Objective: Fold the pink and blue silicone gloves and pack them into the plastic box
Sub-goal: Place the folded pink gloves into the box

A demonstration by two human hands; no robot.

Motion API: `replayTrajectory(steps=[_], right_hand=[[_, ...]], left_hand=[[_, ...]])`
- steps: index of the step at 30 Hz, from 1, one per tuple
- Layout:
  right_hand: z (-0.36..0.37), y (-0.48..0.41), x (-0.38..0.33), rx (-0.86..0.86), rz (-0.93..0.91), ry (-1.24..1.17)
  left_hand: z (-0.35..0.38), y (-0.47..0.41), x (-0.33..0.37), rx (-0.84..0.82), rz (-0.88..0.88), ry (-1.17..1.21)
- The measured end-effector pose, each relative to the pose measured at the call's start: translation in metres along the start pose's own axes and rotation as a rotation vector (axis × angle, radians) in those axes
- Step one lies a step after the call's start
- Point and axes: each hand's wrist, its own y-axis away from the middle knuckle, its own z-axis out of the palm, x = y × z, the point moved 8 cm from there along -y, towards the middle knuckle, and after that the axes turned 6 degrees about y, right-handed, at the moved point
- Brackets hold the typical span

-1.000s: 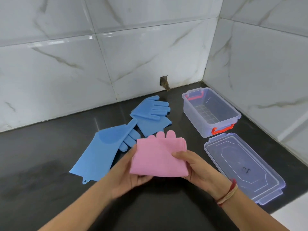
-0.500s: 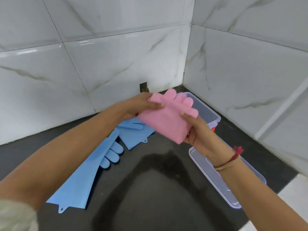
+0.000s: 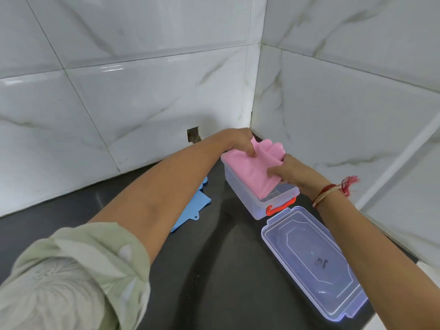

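The folded pink gloves [image 3: 256, 166] lie across the open top of the clear plastic box [image 3: 247, 198], which has a red latch at its near end. My left hand [image 3: 240, 141] grips the pink gloves at their far edge. My right hand [image 3: 289, 171] holds their right side, near the finger ends. A blue glove [image 3: 190, 211] lies flat on the black counter left of the box, mostly hidden behind my left forearm.
The clear lid [image 3: 312, 263] lies upside down on the counter in front of the box, near the counter's right edge. White marble tile walls meet in a corner just behind the box. A small hole [image 3: 193, 135] is in the back wall.
Both hands carried the folded pink gloves away from me and to the right, from above the counter onto the box's opening. The view has turned toward the corner.
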Motion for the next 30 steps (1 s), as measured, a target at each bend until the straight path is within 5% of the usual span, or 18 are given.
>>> replayTrajectory(steps=[8,17,23,28,30], right_hand=[[0.016,-0.016,0.021,-0.153,0.144,0.485],[0.04,-0.031,0.042,-0.202,0.25,0.743],[0.051,-0.036,0.038,-0.19,0.172,0.965],[0.042,-0.024,-0.009,0.185,-0.184,1.36],[0.039,-0.021,-0.021,0.303,-0.241,1.322]], left_hand=[[0.037,-0.011,-0.001,-0.109,-0.072,-0.239],[0.069,-0.024,-0.023,-0.19,-0.099,-0.523],[0.082,-0.029,-0.033,-0.218,-0.116,-0.52],[0.054,-0.013,0.002,0.126,0.043,-0.765],[0.045,-0.009,0.016,0.293,0.105,-0.767]])
